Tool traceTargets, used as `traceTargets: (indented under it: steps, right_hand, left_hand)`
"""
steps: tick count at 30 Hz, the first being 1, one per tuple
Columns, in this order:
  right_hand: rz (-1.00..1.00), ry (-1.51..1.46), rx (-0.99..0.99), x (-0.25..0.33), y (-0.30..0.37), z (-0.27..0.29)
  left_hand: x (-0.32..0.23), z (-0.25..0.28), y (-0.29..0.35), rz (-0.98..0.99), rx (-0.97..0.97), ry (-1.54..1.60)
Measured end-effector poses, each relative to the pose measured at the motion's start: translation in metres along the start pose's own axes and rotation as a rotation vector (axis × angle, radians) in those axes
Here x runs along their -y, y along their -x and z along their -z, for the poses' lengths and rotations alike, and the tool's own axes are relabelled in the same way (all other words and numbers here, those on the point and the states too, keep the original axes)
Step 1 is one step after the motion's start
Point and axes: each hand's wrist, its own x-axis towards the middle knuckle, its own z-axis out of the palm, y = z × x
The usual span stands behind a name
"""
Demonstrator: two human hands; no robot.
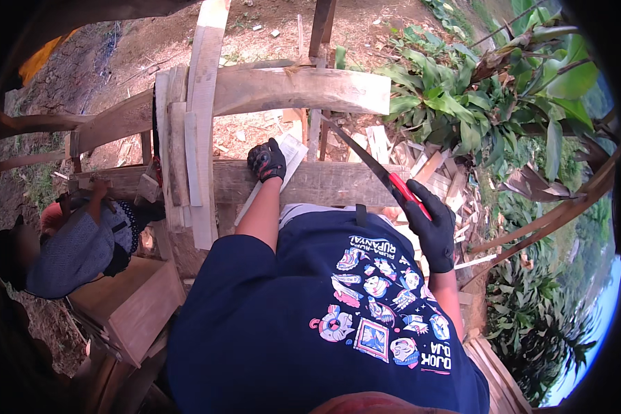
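My left hand [266, 161], in a dark patterned glove, is closed on a pale wooden board [294, 153] standing at a slant against the thick wooden beam [324, 181] before me. The board's lower end shows beside my left forearm. To the right, my right hand [431, 226] in a black glove is wrapped round the red handle of a machete [366, 157]. Its long dark blade points up and left over the beam, apart from the board. My left fingers are partly hidden by the back of the hand.
Long planks [200, 117] stack across the beam to my left. A curved board [303, 90] spans beyond it. Wood offcuts [428, 165] litter the ground at right, near leafy plants [455, 103]. Another person [83, 238] sits at far left beside a wooden box [127, 303].
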Motion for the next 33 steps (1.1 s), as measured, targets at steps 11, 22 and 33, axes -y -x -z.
traceTargets:
  steps: [11, 22, 33]
  right_hand:
    - [0.146, 0.208, 0.379, 0.018, -0.078, -0.108]
    - [0.139, 0.252, 0.43, 0.018, -0.091, -0.114]
    - [0.075, 0.321, 0.511, 0.05, -0.089, -0.093]
  left_hand:
    - [-0.023, -0.015, -0.012, 0.181, 0.175, -0.029]
    - [-0.027, -0.008, -0.017, 0.253, 0.203, -0.002]
    - [-0.021, -0.023, -0.02, 0.261, 0.115, 0.011]
